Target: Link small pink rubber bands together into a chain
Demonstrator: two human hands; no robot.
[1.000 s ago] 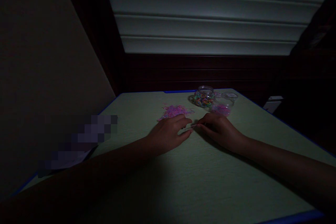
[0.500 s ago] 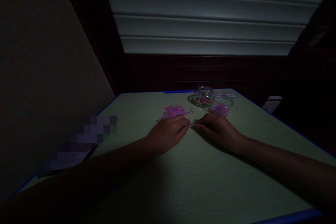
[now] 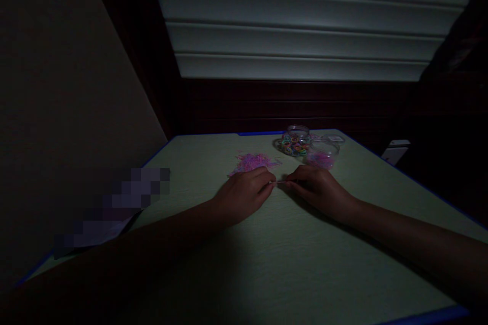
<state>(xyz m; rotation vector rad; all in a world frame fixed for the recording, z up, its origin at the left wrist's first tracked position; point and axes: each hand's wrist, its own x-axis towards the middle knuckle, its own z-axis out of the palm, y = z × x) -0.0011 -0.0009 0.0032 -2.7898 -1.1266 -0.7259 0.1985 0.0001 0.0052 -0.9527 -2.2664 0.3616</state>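
Note:
A thin pale rubber band (image 3: 281, 182) is drawn out straight between my two hands, just above the table. My left hand (image 3: 246, 193) pinches one end between thumb and fingers. At the other end, my right hand (image 3: 319, 189) pinches it with thumb and forefinger. Right behind my left hand lies a loose pile of small pink and purple rubber bands (image 3: 254, 161), its near edge partly hidden by the knuckles. Beyond my right hand stands a clear jar (image 3: 324, 148) with similar pink bands in its bottom.
Another clear jar (image 3: 295, 143), holding multicoloured hair ties, stands at the table's back beside a clear lid (image 3: 334, 139). A blurred-out flat item (image 3: 114, 213) lies along the left edge. The pale green table (image 3: 305, 264) has a blue rim. A white object (image 3: 396, 151) shows beyond the right edge.
The band between my fingers looks thinner and paler than before. My right fingertips have shifted very slightly left; the left hand stays in place.

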